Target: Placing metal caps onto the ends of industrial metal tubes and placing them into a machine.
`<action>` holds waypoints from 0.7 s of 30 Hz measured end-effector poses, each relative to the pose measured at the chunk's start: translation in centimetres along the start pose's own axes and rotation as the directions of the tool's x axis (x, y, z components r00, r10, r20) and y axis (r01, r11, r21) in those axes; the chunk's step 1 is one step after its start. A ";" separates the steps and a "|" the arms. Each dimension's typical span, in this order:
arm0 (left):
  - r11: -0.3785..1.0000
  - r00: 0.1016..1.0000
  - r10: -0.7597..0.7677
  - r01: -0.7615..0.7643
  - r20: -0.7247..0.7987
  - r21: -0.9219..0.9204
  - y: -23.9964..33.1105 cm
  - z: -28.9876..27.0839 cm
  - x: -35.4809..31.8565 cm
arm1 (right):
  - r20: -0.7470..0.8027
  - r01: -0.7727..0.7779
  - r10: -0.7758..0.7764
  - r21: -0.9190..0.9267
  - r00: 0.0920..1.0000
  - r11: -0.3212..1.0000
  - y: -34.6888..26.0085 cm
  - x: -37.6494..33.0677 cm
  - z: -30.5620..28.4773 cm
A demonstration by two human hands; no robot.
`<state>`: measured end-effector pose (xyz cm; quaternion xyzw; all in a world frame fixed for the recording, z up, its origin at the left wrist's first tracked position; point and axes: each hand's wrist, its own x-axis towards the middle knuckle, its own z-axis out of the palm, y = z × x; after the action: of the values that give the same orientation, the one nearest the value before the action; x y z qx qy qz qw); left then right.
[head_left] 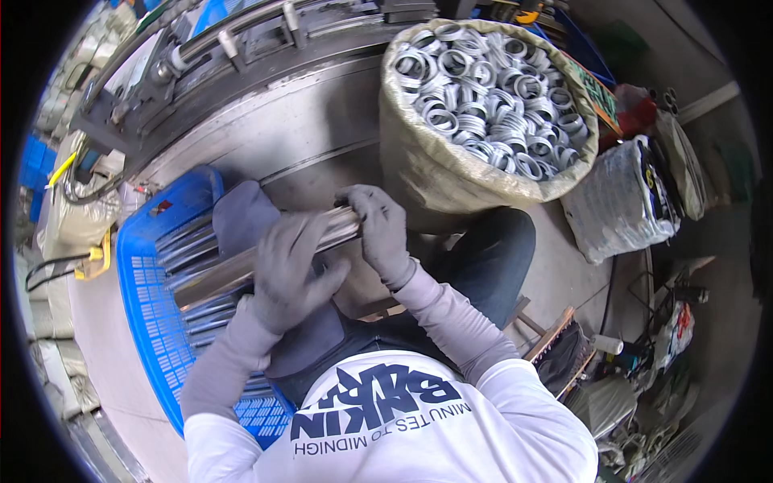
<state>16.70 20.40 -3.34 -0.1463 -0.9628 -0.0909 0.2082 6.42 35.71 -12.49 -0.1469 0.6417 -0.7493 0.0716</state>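
Note:
Long shiny metal tubes (211,283) slant from the blue basket up toward my right hand (382,233), in a grey glove. Its fingers are closed around their upper right end. My left hand (291,270), gloved the same way, lies across the tubes with its fingers stretched over them and its thumb apart. Its palm hides the middle of the tubes, so I cannot tell how many there are. Below them, more thin metal tubes (201,328) lie in the blue plastic basket (149,302) at my left. A dark grey pad (244,211) shows just beyond the left hand.
A large woven sack (451,181) full of grey metal rings (483,97) stands ahead to the right. Along the far left runs a dark metal machine frame (201,97). A bulky wrapped bag (620,201) sits right of the sack. My bent knee (503,249) is beside my right hand.

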 end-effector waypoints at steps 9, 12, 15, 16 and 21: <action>-0.161 0.639 -0.769 -0.181 0.009 -0.970 -3.8 -1.4 -1.7 | 0.269 0.457 -0.384 -0.306 0.883 0.835 -8.6 2.3 -5.3; -0.146 0.636 -0.770 -0.241 -0.043 -0.959 -6.2 -7.1 2.0 | 0.008 0.404 -0.492 -0.582 0.871 0.706 -10.5 3.3 -10.5; 0.276 0.686 -0.718 0.130 -0.115 -0.952 -6.4 -10.9 2.2 | 0.009 0.130 -0.473 -0.966 0.881 0.224 -12.3 5.5 -20.7; 0.277 0.683 -0.721 0.129 -0.117 -0.952 -5.9 -11.0 1.9 | 0.047 0.101 -0.400 -0.988 0.915 0.115 -13.2 5.2 -21.9; 0.939 0.957 -0.284 0.291 0.060 -0.184 -4.0 -4.6 0.8 | 0.054 0.072 -0.124 -0.987 0.991 0.143 -10.9 6.0 -24.0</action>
<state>16.49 15.73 0.68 -0.0250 -0.9639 -0.2098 0.1620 -5.88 58.35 -4.16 -0.1841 0.9650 -0.1559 -0.1029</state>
